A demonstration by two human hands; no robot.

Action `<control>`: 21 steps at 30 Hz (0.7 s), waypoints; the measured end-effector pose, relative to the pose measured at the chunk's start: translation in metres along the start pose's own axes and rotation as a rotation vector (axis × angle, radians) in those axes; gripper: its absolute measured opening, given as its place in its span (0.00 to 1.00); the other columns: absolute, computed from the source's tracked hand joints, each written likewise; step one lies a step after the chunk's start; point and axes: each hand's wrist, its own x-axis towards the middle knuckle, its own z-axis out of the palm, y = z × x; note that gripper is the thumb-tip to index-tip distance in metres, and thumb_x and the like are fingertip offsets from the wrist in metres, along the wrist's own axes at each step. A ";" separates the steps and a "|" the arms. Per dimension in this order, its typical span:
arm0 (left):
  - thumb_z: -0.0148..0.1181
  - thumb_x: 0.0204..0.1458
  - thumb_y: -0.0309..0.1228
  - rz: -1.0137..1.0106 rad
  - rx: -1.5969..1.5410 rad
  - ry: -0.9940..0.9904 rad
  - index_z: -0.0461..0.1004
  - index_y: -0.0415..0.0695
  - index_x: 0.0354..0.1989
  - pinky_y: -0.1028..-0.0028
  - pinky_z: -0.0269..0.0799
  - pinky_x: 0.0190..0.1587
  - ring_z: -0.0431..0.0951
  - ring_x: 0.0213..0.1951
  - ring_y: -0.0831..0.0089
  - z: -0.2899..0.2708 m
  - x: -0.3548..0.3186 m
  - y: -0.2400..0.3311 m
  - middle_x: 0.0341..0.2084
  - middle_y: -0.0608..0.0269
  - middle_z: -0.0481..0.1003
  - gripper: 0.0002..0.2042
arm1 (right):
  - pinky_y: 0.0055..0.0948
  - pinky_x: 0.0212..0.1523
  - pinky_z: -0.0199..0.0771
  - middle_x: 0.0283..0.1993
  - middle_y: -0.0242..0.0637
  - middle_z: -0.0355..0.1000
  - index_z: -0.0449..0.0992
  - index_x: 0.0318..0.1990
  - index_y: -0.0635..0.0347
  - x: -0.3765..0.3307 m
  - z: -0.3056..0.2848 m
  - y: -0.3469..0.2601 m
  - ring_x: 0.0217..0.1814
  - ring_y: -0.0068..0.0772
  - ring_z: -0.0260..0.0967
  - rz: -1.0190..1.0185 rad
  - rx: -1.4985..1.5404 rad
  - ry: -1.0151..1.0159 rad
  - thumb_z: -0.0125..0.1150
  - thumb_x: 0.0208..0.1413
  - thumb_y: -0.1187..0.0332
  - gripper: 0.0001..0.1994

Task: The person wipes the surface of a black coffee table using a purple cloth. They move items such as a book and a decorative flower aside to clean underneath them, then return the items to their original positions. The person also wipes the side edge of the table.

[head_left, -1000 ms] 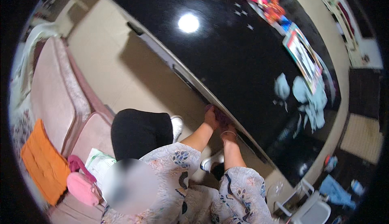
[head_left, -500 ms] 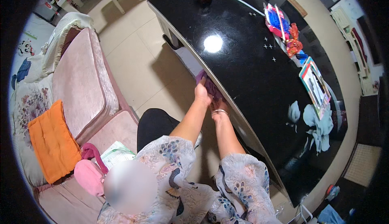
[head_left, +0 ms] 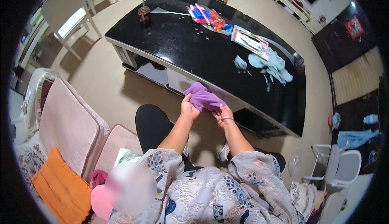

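Note:
A purple cloth (head_left: pixel 203 97) is stretched between my two hands, just in front of the near edge of the black glossy coffee table (head_left: pixel 170 38). My left hand (head_left: pixel 189 108) grips its left end, thumb on top. At the right end, my right hand (head_left: pixel 223 114) pinches the cloth's corner, and a bangle sits on that wrist. The cloth hangs in loose folds and overlaps the table's pale side in the view. Whether it touches the table I cannot tell.
On the tabletop stand a dark glass jar (head_left: pixel 144 15), colourful packets (head_left: pixel 206 16) and a picture board (head_left: pixel 249 42). A pink sofa (head_left: pixel 69 123) with an orange cushion (head_left: pixel 63 185) is at left. White chairs (head_left: pixel 67 15) stand far left; a grey chair (head_left: pixel 342 167) is at right.
Both hands have drawn back from under the table's edge, bringing the purple cloth out into the open and spreading it. The view has swung up, showing more of the room.

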 end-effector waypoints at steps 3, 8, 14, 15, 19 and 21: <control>0.38 0.60 0.38 -0.109 -0.073 -0.053 0.64 0.40 0.59 0.51 0.53 0.67 0.65 0.61 0.52 0.020 -0.029 -0.025 0.59 0.50 0.66 0.22 | 0.27 0.45 0.71 0.46 0.24 0.75 0.74 0.48 0.51 -0.016 -0.057 -0.003 0.45 0.21 0.72 -0.336 -0.164 -0.164 0.52 0.64 0.65 0.09; 0.37 0.59 0.38 -0.213 -0.012 -0.144 0.65 0.40 0.59 0.48 0.50 0.67 0.62 0.63 0.50 0.064 -0.044 -0.058 0.61 0.49 0.64 0.23 | 0.24 0.47 0.71 0.45 0.26 0.76 0.75 0.51 0.59 -0.056 -0.084 -0.034 0.45 0.19 0.71 -0.802 -0.206 -0.110 0.53 0.62 0.70 0.12; 0.47 0.55 0.31 -0.284 0.239 -0.292 0.70 0.41 0.50 0.48 0.57 0.64 0.68 0.57 0.53 0.134 0.001 -0.094 0.53 0.52 0.71 0.16 | 0.29 0.41 0.70 0.36 0.40 0.75 0.76 0.41 0.65 -0.100 -0.093 -0.125 0.39 0.34 0.72 -1.274 -0.485 0.230 0.57 0.57 0.71 0.08; 0.48 0.54 0.30 -0.259 0.373 -0.308 0.71 0.41 0.50 0.50 0.60 0.62 0.71 0.55 0.54 0.132 0.023 -0.089 0.51 0.53 0.73 0.15 | 0.30 0.43 0.70 0.38 0.42 0.76 0.76 0.42 0.64 -0.094 -0.094 -0.136 0.41 0.37 0.73 -1.253 -0.589 0.268 0.57 0.56 0.71 0.09; 0.54 0.51 0.23 0.074 1.007 0.001 0.72 0.39 0.49 0.66 0.70 0.52 0.76 0.45 0.66 0.141 0.044 -0.116 0.42 0.58 0.76 0.16 | 0.38 0.55 0.67 0.52 0.51 0.71 0.75 0.45 0.63 -0.053 -0.153 -0.170 0.56 0.52 0.67 -1.212 -1.038 0.280 0.58 0.53 0.68 0.13; 0.55 0.50 0.20 0.327 1.233 0.098 0.73 0.37 0.51 0.73 0.71 0.48 0.76 0.42 0.70 0.111 0.076 -0.109 0.41 0.58 0.77 0.17 | 0.41 0.63 0.61 0.62 0.52 0.63 0.74 0.50 0.60 -0.031 -0.181 -0.159 0.65 0.53 0.58 -0.978 -1.028 0.365 0.57 0.53 0.68 0.17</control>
